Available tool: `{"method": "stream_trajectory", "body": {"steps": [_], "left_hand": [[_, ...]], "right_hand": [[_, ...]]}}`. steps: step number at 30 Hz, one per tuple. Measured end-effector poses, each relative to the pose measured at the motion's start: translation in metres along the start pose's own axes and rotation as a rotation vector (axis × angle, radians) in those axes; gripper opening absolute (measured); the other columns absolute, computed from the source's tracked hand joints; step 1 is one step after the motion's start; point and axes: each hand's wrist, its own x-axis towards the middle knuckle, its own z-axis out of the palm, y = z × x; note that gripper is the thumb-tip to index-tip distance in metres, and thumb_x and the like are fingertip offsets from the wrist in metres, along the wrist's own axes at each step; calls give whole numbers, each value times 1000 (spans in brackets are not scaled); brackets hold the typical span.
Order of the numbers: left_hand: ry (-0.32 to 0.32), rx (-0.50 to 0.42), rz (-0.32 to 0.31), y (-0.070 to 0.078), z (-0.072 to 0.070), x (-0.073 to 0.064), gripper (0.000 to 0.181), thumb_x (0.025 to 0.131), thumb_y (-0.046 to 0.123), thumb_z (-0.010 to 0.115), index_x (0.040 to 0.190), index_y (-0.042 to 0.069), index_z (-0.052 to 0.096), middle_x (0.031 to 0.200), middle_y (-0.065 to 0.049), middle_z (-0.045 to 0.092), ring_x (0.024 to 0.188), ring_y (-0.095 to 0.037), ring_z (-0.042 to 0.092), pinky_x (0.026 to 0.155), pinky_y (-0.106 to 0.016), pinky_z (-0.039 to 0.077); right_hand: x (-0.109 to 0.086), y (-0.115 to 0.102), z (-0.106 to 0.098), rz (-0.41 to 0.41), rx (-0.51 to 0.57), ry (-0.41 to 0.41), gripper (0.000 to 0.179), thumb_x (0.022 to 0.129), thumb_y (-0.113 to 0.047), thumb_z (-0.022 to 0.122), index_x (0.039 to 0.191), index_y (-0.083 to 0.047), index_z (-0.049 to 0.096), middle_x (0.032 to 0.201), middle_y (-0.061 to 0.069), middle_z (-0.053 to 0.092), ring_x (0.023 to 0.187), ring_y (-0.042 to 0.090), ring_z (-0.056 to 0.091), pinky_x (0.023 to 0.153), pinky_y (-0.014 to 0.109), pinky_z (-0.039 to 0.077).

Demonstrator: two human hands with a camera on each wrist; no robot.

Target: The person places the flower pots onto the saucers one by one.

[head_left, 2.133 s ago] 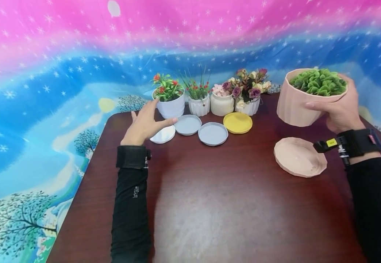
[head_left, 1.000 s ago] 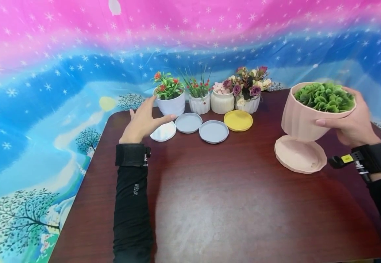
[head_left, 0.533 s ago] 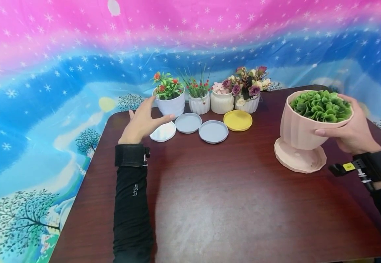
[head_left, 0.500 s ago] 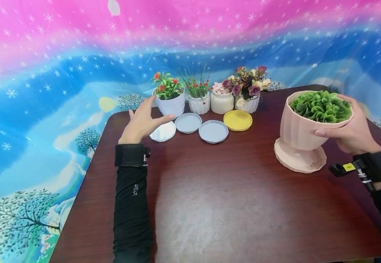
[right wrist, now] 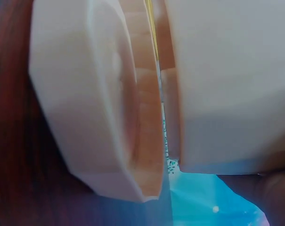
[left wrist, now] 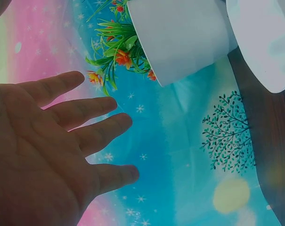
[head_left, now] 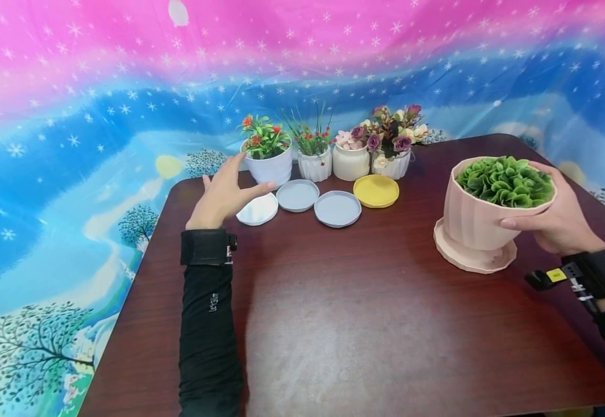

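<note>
My right hand point(head_left: 558, 217) grips a pink ribbed flower pot point(head_left: 472, 211) filled with a leafy green plant point(head_left: 508, 180), thumb across its near side. Close under the pot is a matching pink saucer point(head_left: 445, 249) on the table; the right wrist view shows a narrow gap between saucer point(right wrist: 81, 103) and pot point(right wrist: 227, 89). My left hand point(head_left: 221, 194) is held with fingers spread by a white pot point(head_left: 268, 169) of orange-red flowers, above a white saucer point(head_left: 258, 209). In the left wrist view that hand's palm point(left wrist: 38, 150) faces the camera, holding nothing.
Along the back stand more potted flowers: a white pot point(head_left: 315, 166) with red blooms, a cream jar point(head_left: 352, 162) and a white pot point(head_left: 392, 166) of purple roses. Two grey saucers point(head_left: 338, 209) and a yellow saucer point(head_left: 376, 191) lie before them. A printed cloth point(head_left: 302, 52) hangs behind the table.
My right hand has lowered the pink pot from high behind the saucer down to just over it. The left hand stays nearly where it was.
</note>
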Motion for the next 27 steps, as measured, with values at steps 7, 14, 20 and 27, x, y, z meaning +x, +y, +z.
{"method": "stream_trajectory", "body": {"steps": [7, 14, 20, 27], "left_hand": [[-6, -9, -4, 1, 0, 0, 110, 95, 70, 66, 173, 12, 14, 178, -15, 14, 165, -36, 8, 122, -74, -7], [-7, -13, -3, 0, 1, 0, 109, 95, 69, 66, 173, 11, 15, 178, -15, 15, 165, -36, 8, 122, -74, -8], [-10, -12, -6, 0, 0, -1, 108, 96, 68, 66, 173, 12, 14, 178, -15, 15, 164, -37, 9, 122, -74, -8], [-7, -11, 0, 0, 0, -1, 108, 96, 68, 66, 173, 11, 15, 178, -15, 15, 164, -37, 9, 122, -75, -6]], "right_hand": [[-7, 3, -4, 24, -12, -11, 96, 70, 45, 59, 153, 1, 37, 146, 13, 50, 124, 19, 65, 92, 27, 60], [-11, 7, -7, 23, 20, -28, 97, 70, 46, 58, 153, 0, 36, 147, 14, 49, 124, 19, 65, 92, 28, 60], [-13, 8, -9, 17, 22, -61, 100, 67, 48, 57, 153, 2, 36, 146, 15, 52, 124, 20, 66, 93, 29, 59], [-13, 9, -10, 23, 0, -70, 102, 65, 49, 55, 153, 2, 36, 147, 14, 52, 126, 19, 65, 94, 28, 59]]}}
